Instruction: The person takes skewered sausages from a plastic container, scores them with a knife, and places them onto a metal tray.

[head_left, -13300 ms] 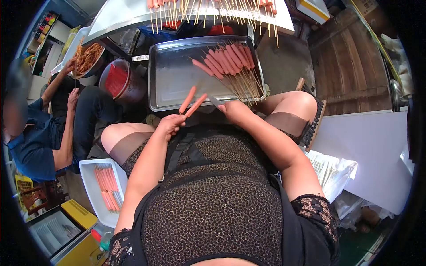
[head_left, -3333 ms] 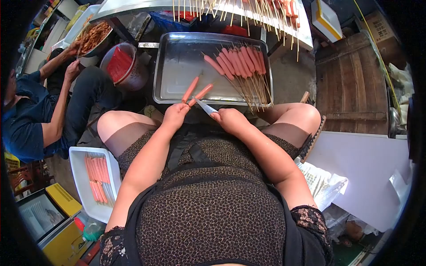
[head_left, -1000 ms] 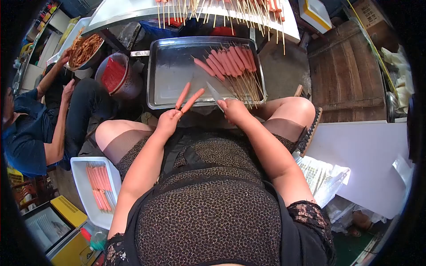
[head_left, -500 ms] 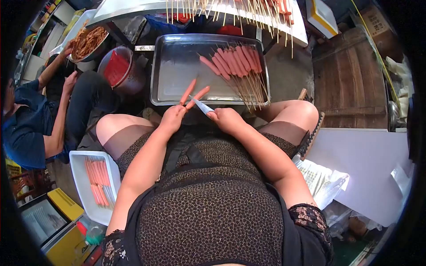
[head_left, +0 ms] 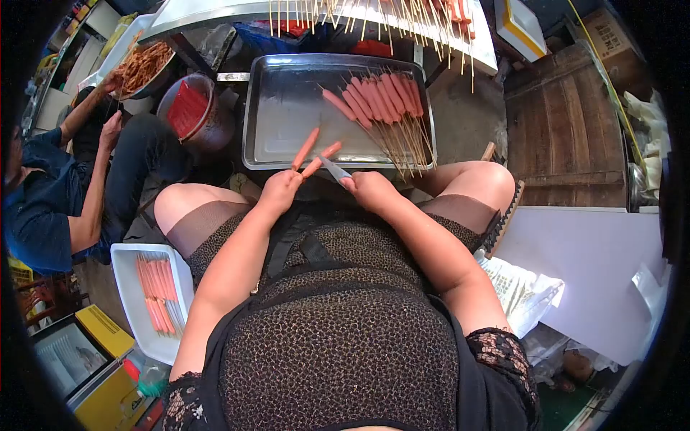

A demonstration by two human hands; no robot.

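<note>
Two pink sausages stick up from my left hand (head_left: 280, 189), which is closed around their lower ends. The left sausage (head_left: 307, 146) points up toward the tray, and the right sausage (head_left: 322, 158) leans to the right. In my right hand (head_left: 374, 191) is a knife (head_left: 334, 169), its pale blade pointing up-left with the tip at the right sausage. Whether the blade touches or cuts it, I cannot tell. Just beyond my hands stands a metal tray (head_left: 284, 118), with a pile of skewered sausages (head_left: 381, 99) at its right side.
A white tub (head_left: 126, 305) with more sausages stands at my left. Farther left, a seated person (head_left: 43, 194) works beside a bowl of brown strips (head_left: 146, 70). Near them is a bucket (head_left: 215, 118). Skewers (head_left: 359, 14) overhang the table above; a wooden board (head_left: 568, 129) lies right.
My right hand and the knife have shifted slightly to the right, the blade tip moving along the right sausage. My left hand stays nearly still with both sausages.
</note>
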